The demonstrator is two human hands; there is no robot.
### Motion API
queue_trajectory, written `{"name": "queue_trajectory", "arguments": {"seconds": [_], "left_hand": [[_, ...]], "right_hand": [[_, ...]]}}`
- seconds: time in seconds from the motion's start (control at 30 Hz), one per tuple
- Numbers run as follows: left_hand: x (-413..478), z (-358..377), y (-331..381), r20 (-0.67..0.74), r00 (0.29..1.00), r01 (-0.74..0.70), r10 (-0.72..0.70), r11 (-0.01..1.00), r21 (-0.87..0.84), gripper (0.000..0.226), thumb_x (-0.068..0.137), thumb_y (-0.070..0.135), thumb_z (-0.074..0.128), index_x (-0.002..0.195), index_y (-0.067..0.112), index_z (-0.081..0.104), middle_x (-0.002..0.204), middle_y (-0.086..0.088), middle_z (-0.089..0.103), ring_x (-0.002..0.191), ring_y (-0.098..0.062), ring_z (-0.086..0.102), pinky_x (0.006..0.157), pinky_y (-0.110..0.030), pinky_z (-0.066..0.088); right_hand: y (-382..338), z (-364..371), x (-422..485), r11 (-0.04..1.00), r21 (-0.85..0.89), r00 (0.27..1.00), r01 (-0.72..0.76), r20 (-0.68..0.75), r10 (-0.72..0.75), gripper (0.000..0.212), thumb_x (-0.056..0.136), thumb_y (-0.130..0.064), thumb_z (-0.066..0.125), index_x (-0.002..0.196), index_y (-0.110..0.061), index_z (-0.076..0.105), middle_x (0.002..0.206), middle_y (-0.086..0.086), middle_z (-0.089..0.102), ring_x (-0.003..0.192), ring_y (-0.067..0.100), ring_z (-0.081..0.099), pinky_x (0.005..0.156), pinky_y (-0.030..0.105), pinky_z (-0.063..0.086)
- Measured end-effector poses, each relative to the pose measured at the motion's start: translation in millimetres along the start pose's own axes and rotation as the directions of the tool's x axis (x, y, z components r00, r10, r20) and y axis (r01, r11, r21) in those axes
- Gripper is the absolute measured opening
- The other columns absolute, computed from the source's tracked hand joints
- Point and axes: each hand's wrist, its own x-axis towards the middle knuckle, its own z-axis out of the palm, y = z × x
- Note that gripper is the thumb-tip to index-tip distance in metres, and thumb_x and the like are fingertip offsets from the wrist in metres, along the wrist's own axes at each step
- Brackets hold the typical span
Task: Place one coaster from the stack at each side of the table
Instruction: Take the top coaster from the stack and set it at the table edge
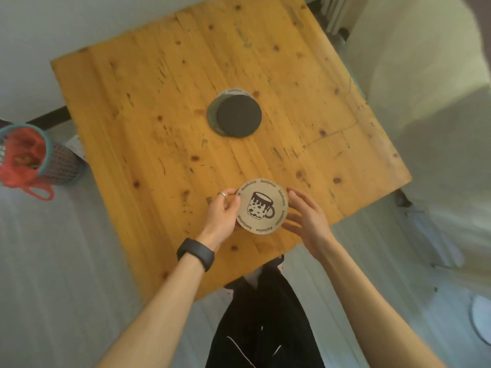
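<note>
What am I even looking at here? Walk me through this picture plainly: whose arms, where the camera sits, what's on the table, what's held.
There is no machine here. A person wears a wide-angle camera on the head, so this single view looks down along their own bare arms. The left hand, with a ring and a dark wristband, and the right hand hold a round printed coaster between them by its edges, near the closest edge of the wooden table. The coaster shows a drawn mug ringed by the word "Aesthetics". In the middle of the table lies the stack of coasters, its top one dark side up and slightly shifted. A basket with a red bag stands on the floor to the left.
</note>
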Motion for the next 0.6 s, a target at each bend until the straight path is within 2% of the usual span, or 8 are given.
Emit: {"name": "queue_trajectory", "arguments": {"seconds": [0.13,0.2,0.27,0.33,0.43,0.5,0.6], "left_hand": [[-11,13,-32,-0.039,0.993,0.109,-0.115,0.985,-0.136,0.011,0.103,0.024,0.044,0.111,0.027,0.050,0.109,-0.003,0.066,0.090,-0.026,0.068,0.064,-0.034,0.057],[-15,22,-48,-0.049,0.984,0.161,-0.170,0.977,-0.141,0.011,0.102,0.023,0.047,0.110,0.025,0.053,0.117,-0.007,0.066,0.102,-0.028,0.067,0.078,-0.042,0.058],[-20,28,-62,-0.105,0.979,0.168,-0.176,0.983,-0.081,0.015,0.098,0.024,0.054,0.111,0.020,0.059,0.119,-0.004,0.064,0.108,-0.023,0.062,0.093,-0.045,0.054],[-25,31,-68,-0.147,0.976,0.153,-0.161,0.986,-0.069,0.018,0.095,0.026,0.060,0.112,0.021,0.060,0.110,0.001,0.066,0.099,-0.017,0.064,0.088,-0.038,0.054],[-27,33,-69,-0.163,0.978,0.120,-0.126,0.992,-0.045,0.020,0.093,0.024,0.064,0.113,0.021,0.061,0.096,0.005,0.069,0.074,-0.010,0.066,0.069,-0.026,0.053],[-25,37,-68,-0.214,0.970,0.107,-0.118,0.992,-0.062,0.021,0.092,0.023,0.065,0.112,0.016,0.062,0.093,0.004,0.071,0.067,-0.012,0.065,0.067,-0.025,0.052],[-18,46,-65,-0.278,0.945,0.129,-0.169,0.979,-0.158,0.021,0.091,0.023,0.066,0.111,0.016,0.063,0.097,-0.001,0.073,0.067,-0.012,0.065,0.067,-0.026,0.051]], "right_hand": [[18,-13,-5,0.986,-0.164,0.999,-0.044,0.013,0.046,0.037,0.092,-0.034,0.070,0.124,-0.020,0.060,0.107,0.005,0.074,0.089,0.025,0.074,0.070,0.035,0.063],[29,-18,-3,0.953,-0.300,0.999,0.028,-0.010,-0.033,0.033,0.093,-0.028,0.069,0.122,-0.015,0.061,0.101,0.005,0.075,0.087,0.026,0.074,0.068,0.037,0.063],[38,-25,1,0.878,-0.466,0.989,0.112,-0.029,-0.142,0.026,0.093,-0.031,0.068,0.118,-0.022,0.064,0.097,0.001,0.075,0.086,0.022,0.073,0.069,0.043,0.062],[39,-31,5,0.799,-0.577,0.977,0.171,-0.005,-0.212,0.023,0.093,-0.033,0.067,0.115,-0.029,0.065,0.096,-0.002,0.074,0.086,0.016,0.072,0.070,0.040,0.061],[34,-33,12,0.744,-0.632,0.971,0.217,0.065,-0.228,0.025,0.094,-0.033,0.065,0.119,-0.030,0.066,0.096,-0.004,0.073,0.084,0.010,0.070,0.066,0.030,0.057],[30,-34,17,0.767,-0.608,0.976,0.205,0.065,-0.210,0.025,0.092,-0.037,0.065,0.117,-0.032,0.066,0.094,-0.009,0.075,0.086,0.009,0.070,0.072,0.034,0.057],[25,-38,26,0.765,-0.625,0.982,0.155,0.015,-0.187,0.022,0.089,-0.040,0.067,0.110,-0.034,0.067,0.090,-0.012,0.075,0.088,0.009,0.070,0.077,0.040,0.059]]}}
